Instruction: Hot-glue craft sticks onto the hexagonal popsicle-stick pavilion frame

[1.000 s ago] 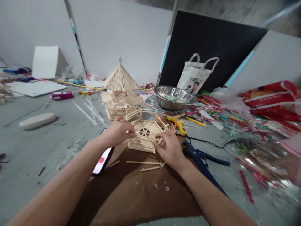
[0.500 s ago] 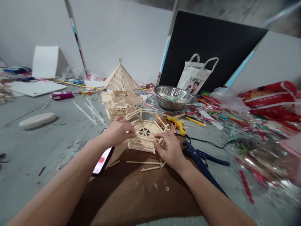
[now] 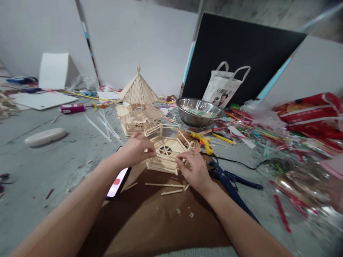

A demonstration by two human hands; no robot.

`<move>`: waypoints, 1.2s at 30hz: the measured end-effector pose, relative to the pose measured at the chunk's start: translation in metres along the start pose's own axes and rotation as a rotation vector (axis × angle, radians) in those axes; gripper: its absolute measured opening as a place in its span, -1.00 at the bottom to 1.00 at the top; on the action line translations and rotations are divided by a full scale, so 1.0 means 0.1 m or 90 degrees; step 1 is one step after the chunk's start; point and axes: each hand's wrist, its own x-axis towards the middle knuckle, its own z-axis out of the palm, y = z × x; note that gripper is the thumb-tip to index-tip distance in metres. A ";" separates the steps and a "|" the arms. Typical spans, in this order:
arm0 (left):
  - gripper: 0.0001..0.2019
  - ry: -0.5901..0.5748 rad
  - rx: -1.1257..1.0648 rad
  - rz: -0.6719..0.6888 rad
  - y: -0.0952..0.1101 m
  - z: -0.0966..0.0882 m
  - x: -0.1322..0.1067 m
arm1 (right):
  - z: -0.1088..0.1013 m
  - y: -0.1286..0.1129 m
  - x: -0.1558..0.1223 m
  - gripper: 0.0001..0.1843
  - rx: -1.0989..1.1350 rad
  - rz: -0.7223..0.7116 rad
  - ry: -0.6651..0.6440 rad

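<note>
Head view: two hands grip a hexagonal stick frame on a brown sheet

The left hand curls over the frame at its near-left rim, fingertips pinched on the thin sticks; the right hand pinches the near-right rim in the same way, thumb and forefinger closed on it. The frame sits at the far edge of the sheet, just in front of a roofed stick tower. Loose sticks lie on the sheet near the right wrist. A phone shows under the left forearm, blue cutters lie beside the right hand, and a yellow glue gun and steel bowl stand beyond
</note>
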 end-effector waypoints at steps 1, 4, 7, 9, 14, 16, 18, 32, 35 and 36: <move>-0.84 -0.003 0.001 0.001 0.00 0.00 0.00 | 0.00 0.00 0.00 -0.93 0.001 0.001 0.000; -0.86 -0.006 0.003 0.003 -0.01 0.00 -0.01 | 0.00 0.01 -0.01 -0.93 0.007 0.005 -0.002; -0.85 0.005 0.012 0.009 -0.02 0.00 -0.01 | 0.00 0.01 -0.01 -0.93 0.011 0.008 -0.005; -0.86 0.014 0.012 0.015 -0.02 0.00 -0.01 | 0.00 0.01 -0.02 -0.93 0.010 0.009 -0.007; -0.85 0.015 -0.019 0.023 -0.02 0.00 -0.01 | 0.01 0.00 -0.01 -0.92 0.007 0.013 -0.007; -0.84 0.017 -0.023 0.024 -0.02 0.01 0.00 | 0.01 0.00 -0.01 -0.92 0.010 0.012 -0.004; -0.82 0.029 -0.024 0.030 -0.02 0.01 0.00 | 0.01 -0.01 -0.01 -0.92 0.017 0.012 0.001; -0.80 0.297 -0.704 -0.235 0.56 0.08 0.03 | -0.11 -0.23 0.02 -0.91 0.137 0.042 0.058; -0.79 0.302 -0.752 -0.237 0.66 0.09 0.05 | -0.20 -0.19 0.08 -0.86 0.130 0.027 0.014; -0.79 0.313 -0.754 -0.238 0.67 0.09 0.05 | -0.23 -0.13 0.11 -0.83 0.120 0.037 0.001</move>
